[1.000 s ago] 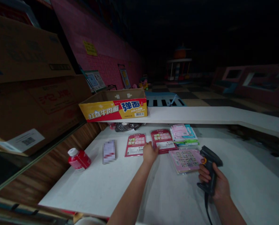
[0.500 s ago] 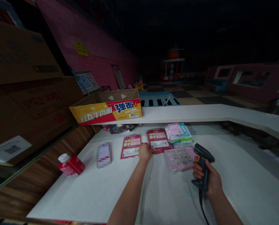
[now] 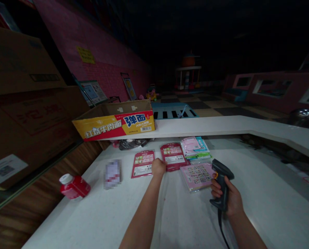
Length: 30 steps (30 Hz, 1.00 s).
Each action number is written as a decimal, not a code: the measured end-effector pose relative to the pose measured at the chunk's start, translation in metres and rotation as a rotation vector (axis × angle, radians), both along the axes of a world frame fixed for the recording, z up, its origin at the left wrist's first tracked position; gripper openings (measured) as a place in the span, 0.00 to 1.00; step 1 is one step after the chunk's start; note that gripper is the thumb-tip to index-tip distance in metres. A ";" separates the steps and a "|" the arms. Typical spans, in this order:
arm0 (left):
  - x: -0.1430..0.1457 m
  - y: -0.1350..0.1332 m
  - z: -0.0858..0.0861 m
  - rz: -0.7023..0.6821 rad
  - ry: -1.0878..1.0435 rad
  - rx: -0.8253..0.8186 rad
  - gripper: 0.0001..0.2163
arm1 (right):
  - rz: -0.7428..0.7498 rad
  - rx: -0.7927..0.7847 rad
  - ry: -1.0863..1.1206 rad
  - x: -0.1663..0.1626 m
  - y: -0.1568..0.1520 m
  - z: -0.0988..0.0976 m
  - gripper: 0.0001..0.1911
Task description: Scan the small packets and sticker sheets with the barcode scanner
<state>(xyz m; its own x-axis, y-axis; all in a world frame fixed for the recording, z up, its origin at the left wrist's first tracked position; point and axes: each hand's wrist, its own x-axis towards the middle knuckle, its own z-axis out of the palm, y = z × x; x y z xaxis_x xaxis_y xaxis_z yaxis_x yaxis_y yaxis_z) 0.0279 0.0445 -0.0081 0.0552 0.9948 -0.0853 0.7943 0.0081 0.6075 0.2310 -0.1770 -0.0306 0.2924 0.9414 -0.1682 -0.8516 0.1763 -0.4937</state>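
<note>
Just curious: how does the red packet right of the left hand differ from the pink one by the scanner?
The red packet bears a white label; the pink packet shows a grid of tiny pictures. The red packet lies at the left hand, the pink packet before the scanner in the right hand. Both lie flat on the counter.

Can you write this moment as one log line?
left hand: between two red packets | right hand: holds scanner | pink sheet: flat, beside scanner

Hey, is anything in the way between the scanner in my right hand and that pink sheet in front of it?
Nothing visible. The pink sheet lies uncovered on the counter right before the scanner; the left hand rests apart, at the red packets.
</note>
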 end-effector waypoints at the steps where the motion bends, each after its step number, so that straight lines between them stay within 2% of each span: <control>1: 0.000 0.001 0.001 0.000 -0.013 0.001 0.07 | 0.005 0.001 0.009 0.000 0.000 0.000 0.15; 3: -0.001 0.004 0.002 0.034 -0.111 -0.014 0.07 | 0.016 0.002 0.023 0.001 0.000 -0.001 0.15; 7: 0.000 0.010 0.001 0.205 -0.517 -0.095 0.09 | 0.020 0.019 0.028 0.003 0.001 -0.005 0.15; 9: 0.003 0.012 0.000 0.240 -0.630 -0.143 0.09 | 0.024 0.034 0.023 0.004 0.001 -0.006 0.16; 16: 0.003 0.007 0.005 0.181 -0.954 -0.387 0.12 | 0.032 0.072 0.022 0.004 0.003 -0.008 0.17; 19: -0.009 -0.003 0.006 0.142 -1.046 -0.444 0.09 | 0.026 0.064 0.028 0.003 0.002 -0.008 0.17; 22: -0.028 -0.017 -0.002 0.068 -1.123 -0.484 0.09 | 0.027 0.040 0.011 0.001 0.002 -0.007 0.16; 25: -0.045 -0.031 -0.019 -0.025 -1.205 -0.429 0.13 | 0.032 -0.006 -0.036 -0.001 0.002 -0.005 0.17; 30: -0.059 -0.041 -0.040 -0.081 -1.386 -0.162 0.22 | 0.039 -0.135 -0.194 -0.011 0.004 0.003 0.21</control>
<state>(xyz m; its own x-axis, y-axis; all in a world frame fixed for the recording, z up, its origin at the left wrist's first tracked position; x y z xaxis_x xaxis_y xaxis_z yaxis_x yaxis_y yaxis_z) -0.0308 0.0035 -0.0480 0.2448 0.9692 -0.0270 -0.4430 0.1366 0.8860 0.2203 -0.1729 -0.0273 0.2950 0.9254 -0.2378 -0.7434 0.0660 -0.6656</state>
